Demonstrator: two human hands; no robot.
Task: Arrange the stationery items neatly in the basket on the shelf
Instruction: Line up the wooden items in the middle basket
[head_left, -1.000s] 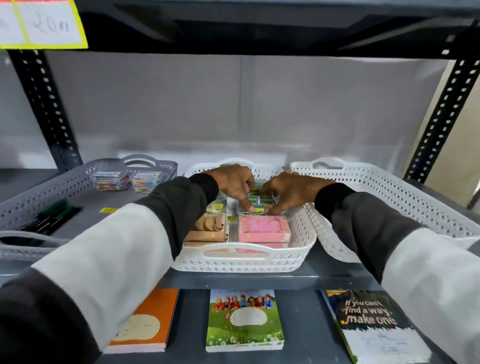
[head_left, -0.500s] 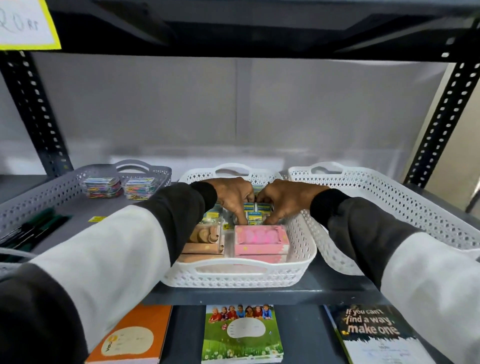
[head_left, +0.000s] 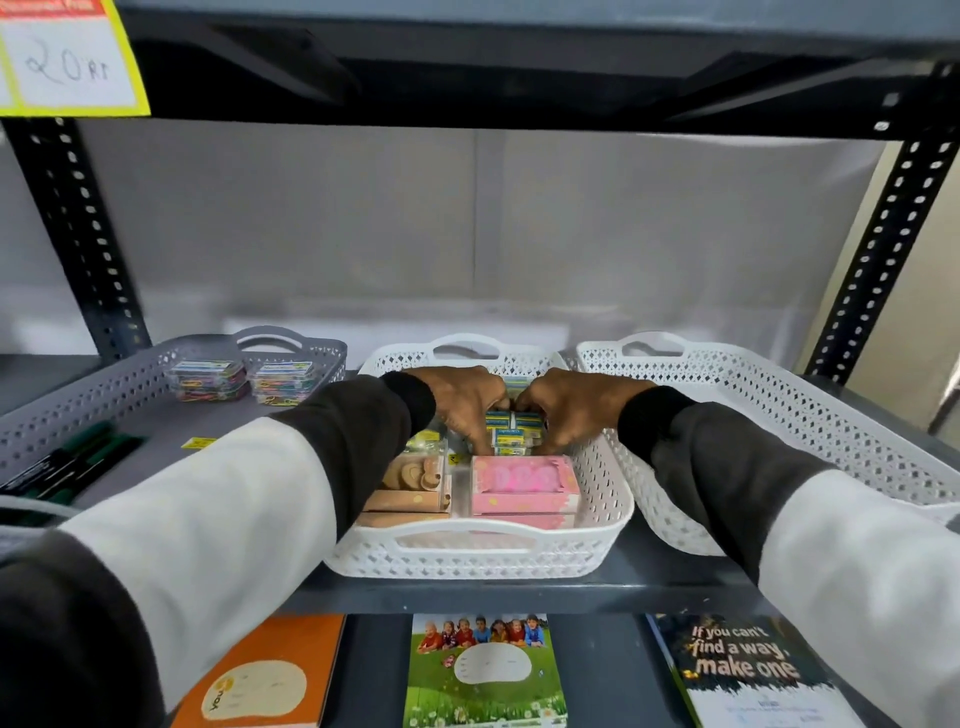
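A white perforated basket (head_left: 478, 557) stands in the middle of the grey shelf. Inside it lie a pink box (head_left: 523, 484) at the front right, tan wooden-looking boxes (head_left: 410, 486) at the front left, and a cluster of small blue-and-yellow boxes (head_left: 511, 431) further back. My left hand (head_left: 462, 402) and my right hand (head_left: 574, 405) press in on that cluster from either side, fingers curled down around it. The back of the basket is hidden by my hands.
A grey basket (head_left: 119, 384) on the left holds packs of coloured bands (head_left: 208, 379) and dark pens (head_left: 72, 462). Another white basket (head_left: 810, 415) stands on the right. Notebooks (head_left: 485, 670) lie on the lower shelf. Black slotted uprights frame both sides.
The view has shifted slightly, so the baskets sit lower in the frame. Both hands have drawn closer together around the small boxes.
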